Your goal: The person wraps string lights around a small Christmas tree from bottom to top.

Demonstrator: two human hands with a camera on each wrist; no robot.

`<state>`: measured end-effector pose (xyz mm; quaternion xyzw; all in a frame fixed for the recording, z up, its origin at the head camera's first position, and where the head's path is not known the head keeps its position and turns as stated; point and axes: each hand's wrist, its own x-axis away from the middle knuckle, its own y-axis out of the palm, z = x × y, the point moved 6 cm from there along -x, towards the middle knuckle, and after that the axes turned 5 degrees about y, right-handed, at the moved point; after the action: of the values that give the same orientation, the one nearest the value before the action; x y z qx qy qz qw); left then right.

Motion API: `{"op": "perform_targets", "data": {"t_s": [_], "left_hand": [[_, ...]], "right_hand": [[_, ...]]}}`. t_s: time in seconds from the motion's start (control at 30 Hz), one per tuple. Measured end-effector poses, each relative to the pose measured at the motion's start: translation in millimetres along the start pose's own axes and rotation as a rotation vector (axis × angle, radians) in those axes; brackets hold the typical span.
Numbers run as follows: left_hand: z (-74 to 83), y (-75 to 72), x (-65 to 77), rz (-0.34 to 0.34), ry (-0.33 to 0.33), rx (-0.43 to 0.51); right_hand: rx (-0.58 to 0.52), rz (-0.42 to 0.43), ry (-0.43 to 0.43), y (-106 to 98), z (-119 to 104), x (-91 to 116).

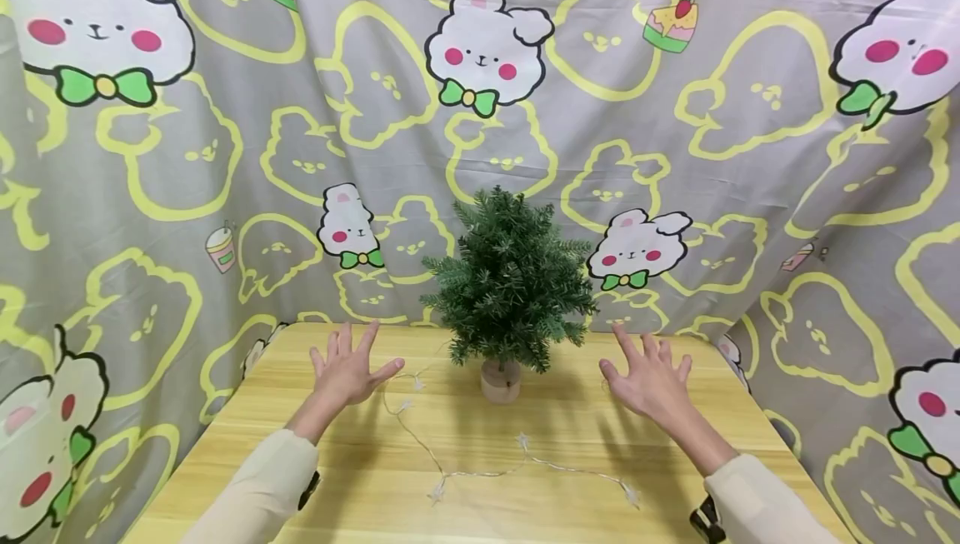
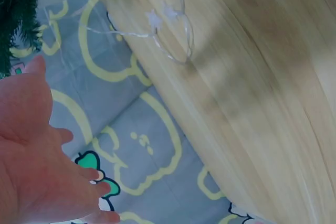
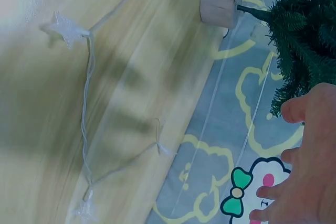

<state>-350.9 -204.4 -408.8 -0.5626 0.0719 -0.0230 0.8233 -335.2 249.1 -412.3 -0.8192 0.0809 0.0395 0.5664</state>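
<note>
A small artificial Christmas tree [image 1: 513, 277] stands upright on a round wooden base [image 1: 500, 381] near the table's back edge. My left hand [image 1: 347, 367] is held to the left of it, fingers spread and nothing in the grasp. On the other side, my right hand [image 1: 648, 373] is likewise spread and holds nothing. A string of star lights [image 1: 480, 474] lies loosely in front of the tree, its thin clear wire running from near the left hand round to the right. One clear star [image 3: 68, 29] shows large in the right wrist view.
The light wood table [image 1: 375, 511] spans the foreground. A grey curtain [image 1: 720, 186] printed with yellow outlines and white cartoon animals hangs behind the table and along both sides.
</note>
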Motion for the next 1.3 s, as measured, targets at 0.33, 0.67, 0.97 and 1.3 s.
{"op": "perform_targets", "data": {"t_s": [0.33,0.67,0.97,1.3], "left_hand": [[25.7,13.2,1.5,-0.059,0.049,-0.015],[54.4,35.0,6.7,-0.169,0.157,0.120],[53.2,58.2,8.9,-0.295,0.144,0.333],[46.4,79.4,14.6,-0.354,0.229,0.503]], "right_hand": [[0.006,-0.008,-0.037,18,-16,7],[-0.139,-0.138,-0.075,50,-43,14],[-0.463,-0.308,-0.097,81,-51,25],[-0.610,-0.423,-0.157,102,-59,36]]}}
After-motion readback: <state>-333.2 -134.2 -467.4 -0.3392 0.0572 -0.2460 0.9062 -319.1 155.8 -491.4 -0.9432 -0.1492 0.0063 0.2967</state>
